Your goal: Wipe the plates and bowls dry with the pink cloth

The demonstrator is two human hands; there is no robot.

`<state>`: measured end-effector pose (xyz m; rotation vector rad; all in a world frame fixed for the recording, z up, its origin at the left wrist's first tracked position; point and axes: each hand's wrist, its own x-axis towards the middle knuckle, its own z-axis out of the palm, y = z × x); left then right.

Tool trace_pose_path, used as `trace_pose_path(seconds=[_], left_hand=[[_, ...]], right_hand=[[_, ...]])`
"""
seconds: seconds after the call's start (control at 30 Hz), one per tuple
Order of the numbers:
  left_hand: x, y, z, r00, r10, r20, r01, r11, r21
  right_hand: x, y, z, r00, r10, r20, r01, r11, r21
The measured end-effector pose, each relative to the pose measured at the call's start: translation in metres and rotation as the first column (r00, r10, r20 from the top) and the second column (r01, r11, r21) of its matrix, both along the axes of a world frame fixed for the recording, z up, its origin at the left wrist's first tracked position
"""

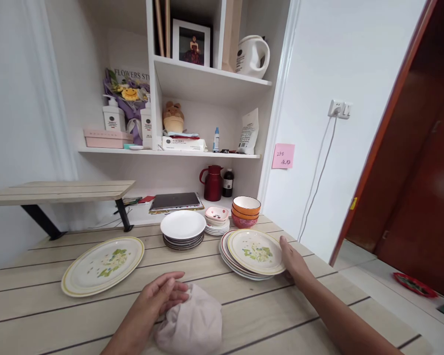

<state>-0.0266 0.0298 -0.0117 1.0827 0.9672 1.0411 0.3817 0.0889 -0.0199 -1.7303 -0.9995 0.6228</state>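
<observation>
My left hand rests on a crumpled pale pink cloth on the wooden table, fingers curled over its edge. My right hand reaches to the right rim of a stack of floral plates, fingers against the top plate's edge. A single floral plate lies alone at the left of the table.
Behind stand a stack of white plates, small saucers with a pink dish and stacked orange bowls. A red jug and laptop sit by the shelf unit. A low wooden riser is at left, a door at right.
</observation>
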Motion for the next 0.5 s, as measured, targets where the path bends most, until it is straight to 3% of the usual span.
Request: trace_pose_path(seconds=[0.2, 0.5], left_hand=[[0.003, -0.002, 0.005, 1.0, 0.024, -0.007, -0.024, 1.0, -0.019], [0.003, -0.005, 0.009, 0.999, 0.034, -0.013, -0.035, 0.999, -0.03]], right_hand=[[-0.002, 0.009, -0.005, 0.983, -0.041, 0.179, 0.037, 0.999, 0.029], [-0.015, 0.004, -0.008, 0.955, -0.031, 0.294, 0.036, 0.999, -0.01]])
